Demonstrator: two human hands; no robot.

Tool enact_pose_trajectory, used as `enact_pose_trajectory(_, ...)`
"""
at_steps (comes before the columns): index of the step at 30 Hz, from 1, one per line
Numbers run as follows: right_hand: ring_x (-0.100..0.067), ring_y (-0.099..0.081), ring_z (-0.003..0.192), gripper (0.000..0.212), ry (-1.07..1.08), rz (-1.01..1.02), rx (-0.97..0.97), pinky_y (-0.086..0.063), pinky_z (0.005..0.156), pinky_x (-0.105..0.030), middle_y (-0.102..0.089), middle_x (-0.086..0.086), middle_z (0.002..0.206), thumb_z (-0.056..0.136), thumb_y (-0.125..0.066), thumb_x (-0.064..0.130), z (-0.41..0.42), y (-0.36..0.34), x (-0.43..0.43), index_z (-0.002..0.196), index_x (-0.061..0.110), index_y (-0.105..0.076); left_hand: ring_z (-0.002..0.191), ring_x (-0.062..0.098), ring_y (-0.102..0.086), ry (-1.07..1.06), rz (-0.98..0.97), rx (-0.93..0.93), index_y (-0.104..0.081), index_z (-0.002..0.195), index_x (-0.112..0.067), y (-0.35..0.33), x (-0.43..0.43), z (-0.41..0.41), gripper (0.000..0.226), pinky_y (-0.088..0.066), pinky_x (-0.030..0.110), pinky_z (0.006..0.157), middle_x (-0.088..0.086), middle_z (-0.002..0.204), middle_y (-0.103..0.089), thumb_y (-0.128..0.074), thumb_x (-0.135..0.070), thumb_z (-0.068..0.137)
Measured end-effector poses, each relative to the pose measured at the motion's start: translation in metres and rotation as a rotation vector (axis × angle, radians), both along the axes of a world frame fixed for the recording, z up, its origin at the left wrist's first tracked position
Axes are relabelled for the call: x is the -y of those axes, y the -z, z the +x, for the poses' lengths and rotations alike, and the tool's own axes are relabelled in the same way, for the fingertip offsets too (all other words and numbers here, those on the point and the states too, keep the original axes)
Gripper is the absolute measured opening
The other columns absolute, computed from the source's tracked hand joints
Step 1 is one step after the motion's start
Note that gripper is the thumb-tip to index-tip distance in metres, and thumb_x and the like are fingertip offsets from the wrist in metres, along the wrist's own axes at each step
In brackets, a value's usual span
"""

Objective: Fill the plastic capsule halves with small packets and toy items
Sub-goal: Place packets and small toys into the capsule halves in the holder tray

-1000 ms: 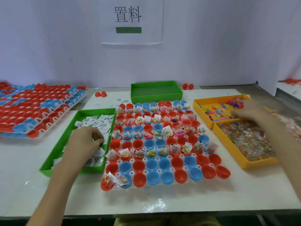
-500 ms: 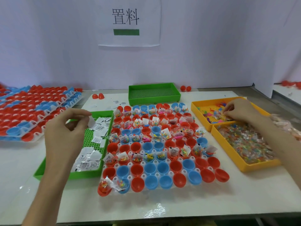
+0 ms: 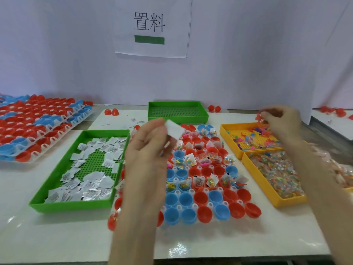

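1. Centrally on the white worktop [image 3: 191, 243] sits the white plastic rack [image 3: 210, 204] of red and blue plastic capsule halves [image 3: 185, 199], open side up.
2. Its farther rows hold white packets, clear packets of coloured bits and small toys. One red half at the near-left corner [image 3: 112, 220] also has something inside.
3. My left hand [image 3: 147, 150] is raised over the rack's left side and hides those columns. Its thumb and fingers pinch a flat white square packet [image 3: 173, 131], held in the air above the far-left cups.
4. My right hand [image 3: 280, 119] is lifted above the far yellow plastic tray [image 3: 228, 141], with its fingertips pinching a small red toy piece [image 3: 258, 117]. The piece is blurred, so I cannot tell its shape.
5. That far yellow tray holds a loose scatter of brightly coloured toy items [image 3: 256, 138].
6. Just in front of it, the near yellow plastic tray [image 3: 290, 200] is heaped with clear packets of coloured beads [image 3: 277, 173].
7. Left of the rack, the long green plastic tray [image 3: 70, 206] holds many white printed packets [image 3: 91, 190] over its perforated floor.
8. Behind the rack, a second green perforated tray [image 3: 177, 119] stands near the wall.
9. Far left, stacked racks of red and blue halves [image 3: 38, 127] lie on the worktop.
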State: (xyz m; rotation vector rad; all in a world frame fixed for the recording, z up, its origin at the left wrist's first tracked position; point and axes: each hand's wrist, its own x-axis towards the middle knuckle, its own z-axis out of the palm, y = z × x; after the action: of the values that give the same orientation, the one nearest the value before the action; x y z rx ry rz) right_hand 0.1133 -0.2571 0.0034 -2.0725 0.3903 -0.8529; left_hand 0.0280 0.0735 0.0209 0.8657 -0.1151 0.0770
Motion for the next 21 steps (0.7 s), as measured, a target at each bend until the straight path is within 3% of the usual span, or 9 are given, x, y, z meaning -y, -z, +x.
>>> enact_pose_trajectory(2, -0.014, -0.072, 0.082, 0.017, -0.181, 0.3, 0.145, -0.055, 0.075, -0.027, -0.076, -0.007, 0.097, 0.095, -0.064, 0.012, -0.028, -0.02, -0.04, 0.093, 0.025, -0.074, 0.072, 0.009, -0.065, 0.053, -0.012, -0.025, -0.072, 0.09, -0.015, -0.001, 0.021, -0.006, 0.015, -0.058, 0.025, 0.08, 0.0, 0.076, -0.064, -0.066, -0.013, 0.076)
enact_pose_trajectory(5, -0.01, -0.071, 0.084, 0.007, -0.483, 0.491, 0.227, -0.055, 0.077, -0.025, -0.076, 0.003, 0.088, 0.081, -0.078, 0.026, -0.085, -0.039, -0.095, 0.087, 0.029, -0.079, 0.071, 0.008, -0.068, 0.09, -0.01, -0.024, -0.079, 0.078, -0.021, 0.0, 0.031, -0.015, 0.013, -0.058, 0.021, 0.073, -0.001, 0.073, -0.068, -0.069, -0.015, 0.073)
enact_pose_trajectory(6, -0.009, -0.071, 0.082, 0.015, -0.581, 0.515, 0.234, -0.056, 0.075, -0.022, -0.076, 0.004, 0.084, 0.072, -0.082, 0.033, -0.102, -0.043, -0.112, 0.086, 0.029, -0.079, 0.072, 0.008, -0.07, 0.1, 0.005, -0.005, -0.079, 0.076, -0.023, 0.001, 0.03, -0.018, 0.014, -0.057, 0.02, 0.071, -0.002, 0.073, -0.07, -0.068, -0.015, 0.073)
enact_pose_trajectory(8, -0.008, -0.071, 0.078, 0.025, -0.688, 0.509, 0.245, -0.055, 0.071, -0.017, -0.074, 0.005, 0.08, 0.063, -0.08, 0.04, -0.125, -0.045, -0.139, 0.085, 0.028, -0.079, 0.076, 0.009, -0.071, 0.11, 0.046, 0.031, -0.079, 0.075, -0.025, 0.003, 0.026, -0.023, 0.013, -0.056, 0.019, 0.07, -0.002, 0.075, -0.072, -0.069, -0.017, 0.073)
enact_pose_trajectory(10, -0.005, -0.07, 0.076, 0.018, -0.706, 0.445, 0.249, -0.053, 0.07, -0.013, -0.074, 0.005, 0.077, 0.065, -0.077, 0.036, -0.133, -0.047, -0.159, 0.082, 0.03, -0.078, 0.08, 0.012, -0.072, 0.127, 0.086, 0.048, -0.078, 0.078, -0.024, 0.004, 0.02, -0.026, 0.011, -0.056, 0.02, 0.072, 0.002, 0.081, -0.073, -0.072, -0.02, 0.07)
enact_pose_trajectory(14, -0.007, -0.072, 0.077, 0.007, -0.66, 0.334, 0.194, -0.053, 0.069, -0.012, -0.076, 0.003, 0.078, 0.075, -0.075, 0.018, -0.133, -0.04, -0.171, 0.081, 0.022, -0.076, 0.084, 0.018, -0.071, 0.162, 0.133, 0.031, -0.078, 0.084, -0.021, 0.007, 0.017, -0.029, 0.01, -0.059, 0.027, 0.078, 0.008, 0.088, -0.074, -0.08, -0.017, 0.075)
enact_pose_trajectory(16, -0.007, -0.072, 0.078, 0.012, -0.622, 0.299, 0.183, -0.053, 0.071, -0.013, -0.076, 0.004, 0.079, 0.08, -0.075, 0.008, -0.133, -0.035, -0.172, 0.085, 0.019, -0.075, 0.083, 0.018, -0.07, 0.13, 0.184, 0.026, -0.078, 0.083, -0.024, 0.009, 0.018, -0.028, 0.009, -0.057, 0.028, 0.077, 0.006, 0.086, -0.074, -0.083, -0.021, 0.076)
enact_pose_trajectory(21, -0.004, -0.072, 0.08, 0.015, -0.561, 0.226, 0.154, -0.053, 0.072, -0.011, -0.075, 0.01, 0.079, 0.082, -0.074, 0.006, -0.129, -0.03, -0.17, 0.087, 0.02, -0.075, 0.085, 0.015, -0.071, 0.104, 0.261, 0.074, -0.077, 0.087, -0.025, 0.012, 0.02, -0.029, 0.026, -0.055, 0.023, 0.076, 0.004, 0.089, -0.075, -0.081, -0.04, 0.067)
